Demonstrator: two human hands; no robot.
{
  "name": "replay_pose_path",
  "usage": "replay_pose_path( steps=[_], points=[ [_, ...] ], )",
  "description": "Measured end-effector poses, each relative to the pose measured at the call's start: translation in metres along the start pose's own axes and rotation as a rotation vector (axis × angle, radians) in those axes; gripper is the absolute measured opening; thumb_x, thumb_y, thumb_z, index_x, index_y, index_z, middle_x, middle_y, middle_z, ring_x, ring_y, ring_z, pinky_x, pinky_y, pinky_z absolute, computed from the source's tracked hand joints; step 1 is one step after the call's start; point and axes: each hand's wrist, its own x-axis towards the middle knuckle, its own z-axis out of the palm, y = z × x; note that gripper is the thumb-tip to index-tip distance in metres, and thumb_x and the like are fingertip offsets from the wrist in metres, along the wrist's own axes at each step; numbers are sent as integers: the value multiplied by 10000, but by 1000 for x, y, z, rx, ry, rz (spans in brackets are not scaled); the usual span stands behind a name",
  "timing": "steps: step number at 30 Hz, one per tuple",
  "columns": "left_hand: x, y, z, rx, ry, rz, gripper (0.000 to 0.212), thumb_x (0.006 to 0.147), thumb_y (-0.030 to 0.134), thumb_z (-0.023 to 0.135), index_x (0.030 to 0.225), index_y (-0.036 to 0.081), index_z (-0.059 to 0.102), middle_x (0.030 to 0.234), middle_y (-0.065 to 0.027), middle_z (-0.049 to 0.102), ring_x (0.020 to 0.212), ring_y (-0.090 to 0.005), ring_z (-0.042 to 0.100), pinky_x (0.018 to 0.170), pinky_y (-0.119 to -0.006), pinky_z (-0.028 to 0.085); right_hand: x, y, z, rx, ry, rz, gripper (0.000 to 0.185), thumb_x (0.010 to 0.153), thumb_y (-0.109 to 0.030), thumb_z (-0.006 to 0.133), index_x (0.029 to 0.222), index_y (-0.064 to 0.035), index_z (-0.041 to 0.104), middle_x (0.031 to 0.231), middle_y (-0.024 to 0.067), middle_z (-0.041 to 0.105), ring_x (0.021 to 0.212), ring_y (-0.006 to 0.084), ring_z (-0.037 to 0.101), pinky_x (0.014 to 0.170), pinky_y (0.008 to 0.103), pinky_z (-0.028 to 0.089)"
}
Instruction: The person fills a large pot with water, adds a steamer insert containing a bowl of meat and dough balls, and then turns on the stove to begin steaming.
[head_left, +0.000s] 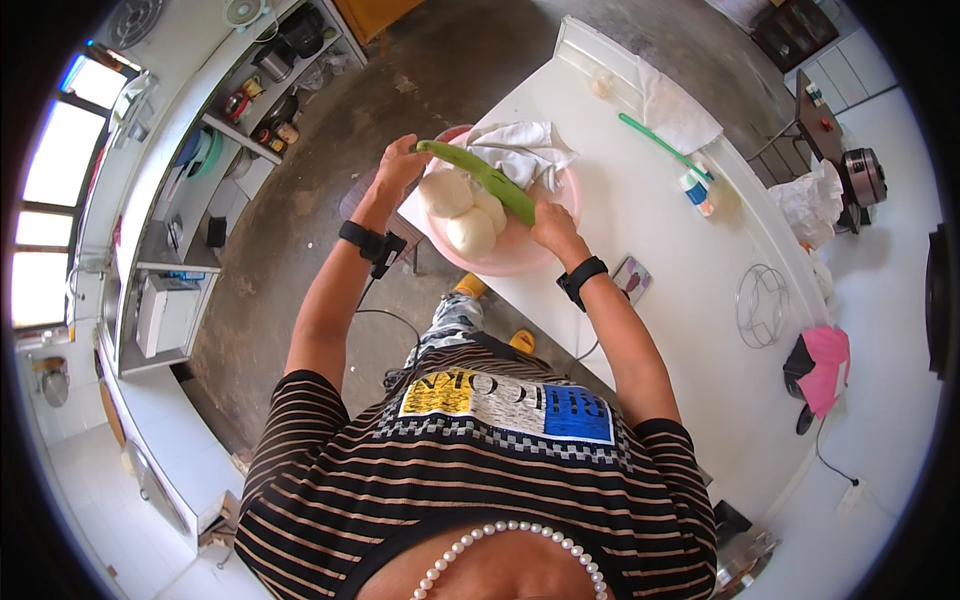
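A long green vegetable, perhaps a gourd (491, 178), spans the space between my two hands, above a pink plastic basin (495, 266). My left hand (403, 163) grips its thin, stem-like end. At its thicker end, my right hand (556, 228) is closed around it. Several pale, rounded items, perhaps dough or peeled vegetables (471, 232), lie on the left side of the basin, partly under the green vegetable. A white cloth (529, 146) is draped over the basin's far side. Each wrist wears a black strap.
The basin stands at the corner of a white table (675, 300). On the table are a phone (632, 280), a green stick (660, 141), a small blue-and-white container (696, 193), a wire rack (762, 306) and pink cloth (823, 369). Shelves (244, 135) holding kitchenware line the left wall.
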Motion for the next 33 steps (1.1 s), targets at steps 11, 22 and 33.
replay_pose_path(
  steps=[11, 22, 33],
  points=[
    [69, -34, -22, -104, -340, -70, 281, 832, 48, 570, 1104, -21, 560, 935, -68, 627, 769, -129, 618, 672, -228, 513, 14, -10, 10, -174, -66, 162, 239, 709, -160, 616, 879, 8, 602, 875, 179, 612, 853, 357, 581, 740, 421, 483],
    [166, 70, 15, -297, -464, 238, 271, 857, 81, 554, 1110, -16, 555, 959, -102, 620, 798, -157, 623, 717, -247, 518, 52, 19, -109, -79, 367, 263, 298, 694, -75, 635, 971, -39, 530, 936, 185, 525, 851, 381, 560, 708, 442, 472],
    [276, -2, 147, -18, -540, 44, 341, 716, 72, 622, 1052, 12, 601, 814, -84, 632, 664, -156, 619, 592, -250, 524, 95, 137, -34, -134, 271, 590, 322, 675, -92, 664, 985, -65, 580, 961, 201, 557, 931, 360, 555, 795, 418, 468]
  ],
)
